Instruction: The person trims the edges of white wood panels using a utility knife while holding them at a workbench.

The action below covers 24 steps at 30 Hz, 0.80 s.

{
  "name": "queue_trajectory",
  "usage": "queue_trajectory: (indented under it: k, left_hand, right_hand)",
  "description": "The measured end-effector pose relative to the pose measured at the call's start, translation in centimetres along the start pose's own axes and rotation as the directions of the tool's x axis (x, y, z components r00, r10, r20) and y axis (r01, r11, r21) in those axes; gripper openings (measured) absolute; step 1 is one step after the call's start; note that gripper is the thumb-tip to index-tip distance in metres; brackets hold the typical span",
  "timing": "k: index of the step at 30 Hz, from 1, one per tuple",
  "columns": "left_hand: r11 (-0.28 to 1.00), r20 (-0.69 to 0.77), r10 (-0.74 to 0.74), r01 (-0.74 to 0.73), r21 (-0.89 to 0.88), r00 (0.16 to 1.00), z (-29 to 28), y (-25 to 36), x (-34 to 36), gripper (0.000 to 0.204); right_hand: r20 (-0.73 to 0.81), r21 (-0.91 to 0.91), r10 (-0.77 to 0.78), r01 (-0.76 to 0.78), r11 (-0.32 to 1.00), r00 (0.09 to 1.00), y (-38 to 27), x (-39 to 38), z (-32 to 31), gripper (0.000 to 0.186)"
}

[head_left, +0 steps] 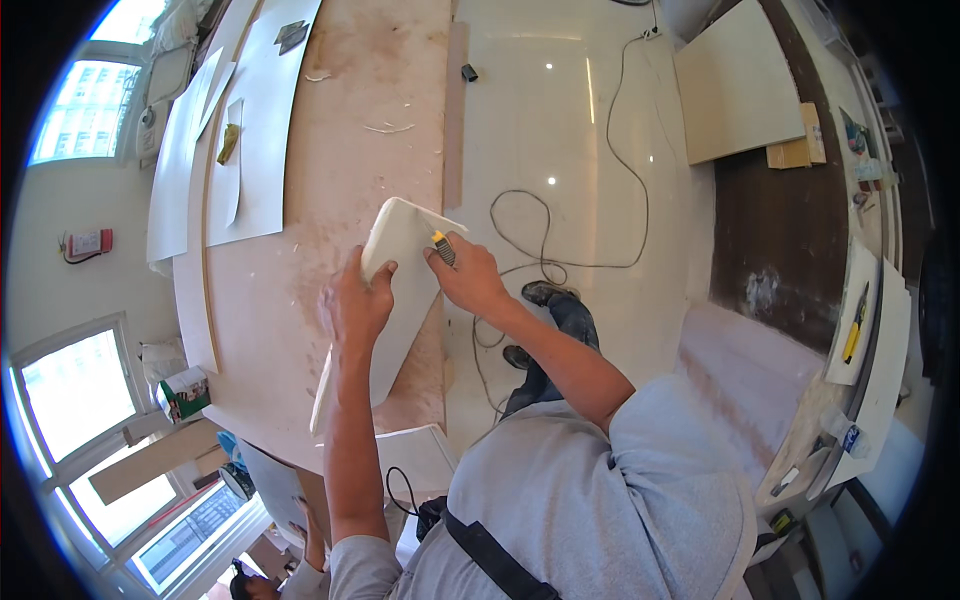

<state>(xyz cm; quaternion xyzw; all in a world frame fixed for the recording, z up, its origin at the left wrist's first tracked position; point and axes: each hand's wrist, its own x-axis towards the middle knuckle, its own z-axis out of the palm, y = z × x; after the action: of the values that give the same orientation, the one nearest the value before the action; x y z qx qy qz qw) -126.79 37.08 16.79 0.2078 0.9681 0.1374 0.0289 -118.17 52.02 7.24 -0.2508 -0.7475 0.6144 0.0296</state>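
My left hand (pixel 355 305) grips the near-left edge of a white board (pixel 405 320) with a pale, rounded edge, held tilted over the long pinkish worktable (pixel 330 140). My right hand (pixel 470 275) is closed on a yellow-and-black utility knife (pixel 443 249) at the board's upper right part, its blade end against or very close to the board by the rim. Thin pale shavings (pixel 388 129) lie on the worktable beyond my hands.
White sheets (pixel 255 180) lie at the worktable's left. A cable (pixel 635 200) loops across the floor by my shoes. At right are a leaning panel (pixel 735 90) and a dark bench (pixel 760 240) with another yellow knife (pixel 855 322) beside it. A co-worker (pixel 262 585) is at the lower left.
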Motion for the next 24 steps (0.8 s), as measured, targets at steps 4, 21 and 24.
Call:
queue_trajectory:
  k: [4,21,24]
  left_hand:
    - [0.998,0.087,-0.057,0.061,-0.034,0.995,-0.2,0.3,0.1,0.048]
    - [1.000,-0.009,-0.007,0.007,-0.009,1.000,0.0,0.1,0.5,0.045]
    - [0.999,0.044,-0.035,0.034,0.030,0.998,-0.7,0.7,0.1,0.044]
  right_hand:
    - [-0.078,0.006,-0.041,0.041,0.999,0.996,0.4,0.2,0.5,0.032]
    - [-0.067,-0.205,0.056,-0.069,0.976,0.996,8.3,0.2,-0.5,0.036]
    - [-0.043,-0.165,-0.007,0.000,0.986,0.999,4.1,1.8,0.4,0.034]
